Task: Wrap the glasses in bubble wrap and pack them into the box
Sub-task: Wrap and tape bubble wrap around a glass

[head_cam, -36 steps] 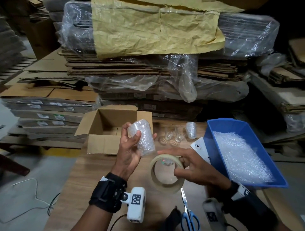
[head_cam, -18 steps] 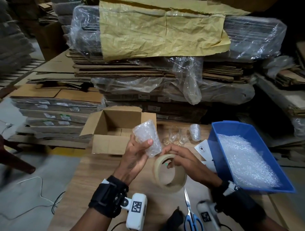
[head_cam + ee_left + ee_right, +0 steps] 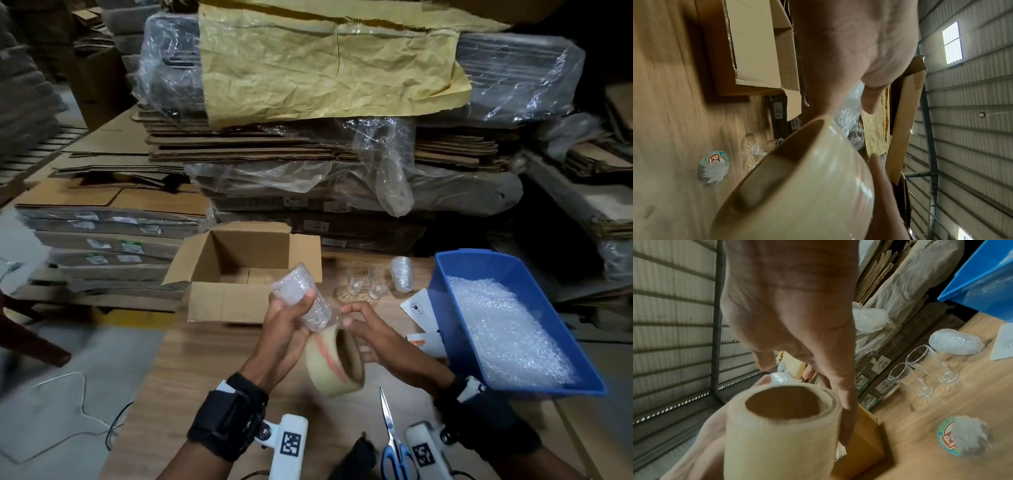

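Holding a wrapped glass (image 3: 303, 297) tilted above the tabletop (image 3: 191, 373), the left hand (image 3: 286, 329) has its grip curled round the bundle, thumb across the front. The glass is sheathed in clear, crinkled bubble wrap, top end leaning toward the box (image 3: 239, 274). Just right of that grip, touching the bundle's lower end, is one tape roll (image 3: 334, 359), beige with a brown core. The right hand (image 3: 371, 337) holds the roll by its far side, forefinger and thumb raised and bent at its top edge; whether they pinch a tape end cannot be told.

Beyond the right grip stand two bare glasses (image 3: 366, 282), clear and upright, touching or nearly so. One more wrapped glass (image 3: 401, 274) stands just right of them. That makes two wrapped, two unwrapped.

Beyond the left grip sits one open cardboard box, flaps up. Right of the right grip is one blue bin (image 3: 455, 267) of bubble wrap (image 3: 507, 329). One pair of scissors (image 3: 392, 442) lies near the wrists.
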`<state>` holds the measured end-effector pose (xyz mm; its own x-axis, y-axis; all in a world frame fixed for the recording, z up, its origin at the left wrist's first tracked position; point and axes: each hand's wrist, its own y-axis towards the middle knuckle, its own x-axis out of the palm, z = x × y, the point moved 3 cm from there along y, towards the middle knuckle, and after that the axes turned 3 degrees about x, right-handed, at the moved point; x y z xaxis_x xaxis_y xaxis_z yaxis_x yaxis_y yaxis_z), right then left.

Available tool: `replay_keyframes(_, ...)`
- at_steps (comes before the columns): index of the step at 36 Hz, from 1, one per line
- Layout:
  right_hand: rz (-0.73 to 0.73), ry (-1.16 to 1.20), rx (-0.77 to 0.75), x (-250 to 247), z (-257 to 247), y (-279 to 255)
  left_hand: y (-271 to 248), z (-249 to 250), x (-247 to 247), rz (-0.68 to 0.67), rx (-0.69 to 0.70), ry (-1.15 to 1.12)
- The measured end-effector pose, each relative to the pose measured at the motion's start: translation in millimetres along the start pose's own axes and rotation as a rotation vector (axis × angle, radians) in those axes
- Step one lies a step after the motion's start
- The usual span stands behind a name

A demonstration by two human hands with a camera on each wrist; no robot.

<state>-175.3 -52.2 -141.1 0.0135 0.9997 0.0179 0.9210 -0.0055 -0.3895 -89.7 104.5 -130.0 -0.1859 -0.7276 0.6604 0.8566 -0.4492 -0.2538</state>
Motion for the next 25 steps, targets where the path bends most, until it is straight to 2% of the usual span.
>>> replay_keyframes(4,-0.122,-0.099,-0.041,12,-2,-11,1,-2,-2,-0.013,-0.055,0.002)
replay_keyframes(8,-0.124,-0.138,-0.055,15,-1,-13,1,-1,-7,-0.072,-0.050,0.147)
replay_keyframes(10,-0.169,-0.086,-0.037,14,-5,-15,0,1,-8,-0.073,-0.034,0.188)
replay_keyframes(15,-0.258,0.223,0.043,12,-8,-16,0,3,-9,-0.025,0.030,0.162)
replay_keyframes(20,-0.256,0.221,0.005,12,-9,-14,0,-3,-9,0.030,0.083,0.078)
replay_keyframes(25,-0.154,0.288,0.083,15,-4,-11,5,-5,-13,0.136,0.116,0.023)
